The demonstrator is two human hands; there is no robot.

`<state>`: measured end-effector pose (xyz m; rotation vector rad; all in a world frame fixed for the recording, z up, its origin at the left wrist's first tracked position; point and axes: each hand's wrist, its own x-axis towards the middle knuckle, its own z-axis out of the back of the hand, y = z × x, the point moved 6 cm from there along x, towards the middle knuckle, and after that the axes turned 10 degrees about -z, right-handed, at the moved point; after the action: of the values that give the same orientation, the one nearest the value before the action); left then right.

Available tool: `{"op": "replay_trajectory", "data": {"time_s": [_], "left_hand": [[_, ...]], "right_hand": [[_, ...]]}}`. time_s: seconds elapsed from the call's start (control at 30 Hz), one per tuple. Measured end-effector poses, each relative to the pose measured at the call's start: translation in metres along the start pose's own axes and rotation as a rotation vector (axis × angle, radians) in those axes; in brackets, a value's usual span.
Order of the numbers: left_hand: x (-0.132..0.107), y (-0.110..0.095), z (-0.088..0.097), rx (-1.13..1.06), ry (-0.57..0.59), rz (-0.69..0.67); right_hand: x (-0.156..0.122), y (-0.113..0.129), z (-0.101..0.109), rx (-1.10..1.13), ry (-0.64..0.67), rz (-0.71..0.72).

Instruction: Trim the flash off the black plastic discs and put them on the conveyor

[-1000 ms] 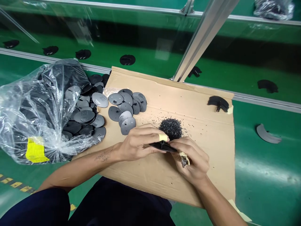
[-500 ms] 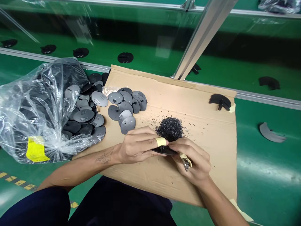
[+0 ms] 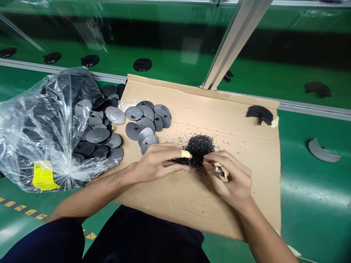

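My left hand (image 3: 157, 162), with a yellow tape band on one finger, pinches a dark plastic disc (image 3: 179, 162) edge-on above a cardboard sheet (image 3: 236, 128). My right hand (image 3: 233, 179) is closed round a small metal trimming tool (image 3: 221, 171) whose tip meets the disc's edge. Just behind the disc lies a heap of black plastic shavings (image 3: 200, 145). A loose cluster of grey discs (image 3: 148, 122) lies on the cardboard to the left.
A clear plastic bag (image 3: 41, 128) full of discs lies at the left with a yellow label (image 3: 44, 176). A black part (image 3: 259, 113) sits at the cardboard's far right. Behind runs a green conveyor (image 3: 170, 69) carrying black parts, crossed by a slanted aluminium post (image 3: 233, 40).
Both hands have moved slightly away from me with the disc, now right at the shavings heap. The tool in my right hand has turned a little.
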<state>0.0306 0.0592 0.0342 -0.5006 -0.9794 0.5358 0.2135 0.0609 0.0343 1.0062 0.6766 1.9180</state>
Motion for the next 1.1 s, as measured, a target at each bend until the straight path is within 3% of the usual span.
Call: {"op": "replay_trajectory", "data": {"time_s": [0.23, 0.43, 0.6, 0.77, 0.87, 1.1], "left_hand": [[-0.002, 0.0, -0.006, -0.026, -0.001, 0.009], [0.003, -0.006, -0.011, -0.048, 0.093, -0.017], [0.003, -0.015, -0.007, 0.077, 0.085, -0.122], [0.002, -0.013, -0.012, -0.062, 0.172, -0.151], [0.001, -0.008, -0.011, -0.175, 0.158, -0.097], [-0.001, 0.008, -0.012, -0.484, 0.202, 0.221]], "right_hand": [[-0.003, 0.003, -0.01, 0.087, 0.134, 0.064], [-0.008, 0.009, -0.012, 0.008, 0.139, 0.151], [-0.01, 0.012, -0.011, -0.024, 0.153, 0.172], [-0.01, 0.01, -0.016, 0.078, 0.26, 0.167], [-0.01, 0.01, -0.016, 0.089, 0.267, 0.172], [-0.008, 0.012, -0.006, 0.065, 0.163, 0.14]]}}
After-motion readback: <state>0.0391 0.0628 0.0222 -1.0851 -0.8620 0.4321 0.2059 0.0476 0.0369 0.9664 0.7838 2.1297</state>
